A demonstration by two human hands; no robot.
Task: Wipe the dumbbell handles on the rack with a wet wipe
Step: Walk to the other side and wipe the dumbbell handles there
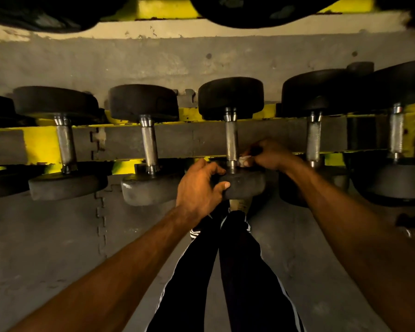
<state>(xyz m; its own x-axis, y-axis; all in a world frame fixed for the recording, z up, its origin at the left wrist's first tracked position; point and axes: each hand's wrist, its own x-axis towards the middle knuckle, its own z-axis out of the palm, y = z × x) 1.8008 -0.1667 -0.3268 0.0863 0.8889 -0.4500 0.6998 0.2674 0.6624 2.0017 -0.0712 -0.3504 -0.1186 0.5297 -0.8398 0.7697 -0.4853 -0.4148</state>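
Gripping near head [248,185] of centre dumbbell [231,130]: left hand [198,186], fingers curled over head's top edge, thumb pressed on its rim. Knurled handle [232,146] rises from head, just right of left fingertips. Wet wipe [244,160] bunched against handle's near end, beside collar. Right hand [272,154] pinches wipe, fingers curled close together, slightly blurred. Upper handle bare, nothing touching it. Neighbour dumbbells [149,144] on both sides, handles well apart from centre one. Left neighbour's near head just beside left hand. Yellow rack rail [40,144] crosses beneath handles.
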